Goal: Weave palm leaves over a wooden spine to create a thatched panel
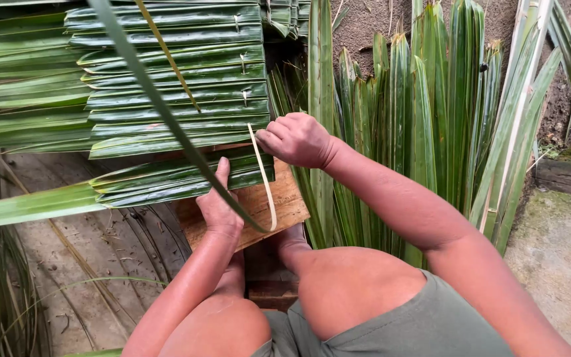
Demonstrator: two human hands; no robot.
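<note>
Green palm-leaf panel [173,99] was mid-stitch; my left hand [218,205] lay open pressing the fold, right hand [297,139] pinched the pale strip [264,178]; probably needed pulling snug.

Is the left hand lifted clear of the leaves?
No, the left hand lies flat on the folded palm leaves over the wooden board.

I am wearing the single camera on my head, and it is looking steeply down from close above my knees. It is facing forward over my left hand [218,201] and right hand [297,140], taking in the near wooden board [285,198] and the far folded green palm-leaf panel [173,79].
</note>
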